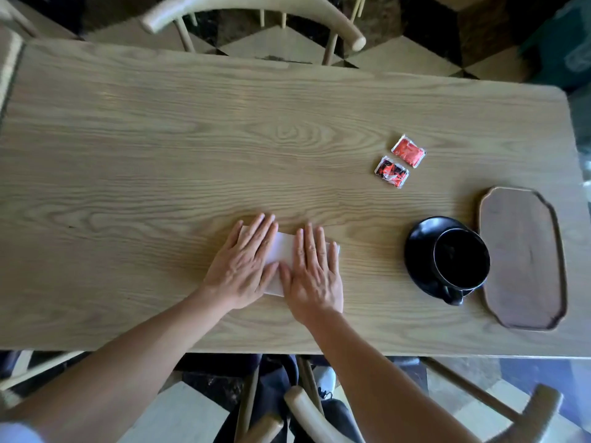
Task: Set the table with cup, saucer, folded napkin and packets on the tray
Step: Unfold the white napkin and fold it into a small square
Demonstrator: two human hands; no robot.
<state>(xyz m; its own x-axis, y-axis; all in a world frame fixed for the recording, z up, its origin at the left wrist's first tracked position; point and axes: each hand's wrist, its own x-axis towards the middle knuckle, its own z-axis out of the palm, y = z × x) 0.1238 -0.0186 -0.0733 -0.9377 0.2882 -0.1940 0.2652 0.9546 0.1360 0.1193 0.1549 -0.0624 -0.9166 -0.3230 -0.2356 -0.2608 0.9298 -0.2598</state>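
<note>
A white napkin point(283, 251) lies flat on the wooden table point(160, 148) near its front edge. My left hand point(244, 266) and my right hand point(315, 273) both press on it, palms down, fingers spread, covering most of it. To the right, a black cup point(460, 259) sits off-centre on a black saucer point(419, 247), handle toward me. Just beyond them lies an empty dark wooden tray point(524, 257). Two red packets point(408, 151) point(391, 171) rest side by side farther back on the table.
A light wooden chair point(256, 11) stands at the table's far side. Two more chair backs point(307, 414) point(540, 407) show below the near edge. The tray lies close to the table's right end.
</note>
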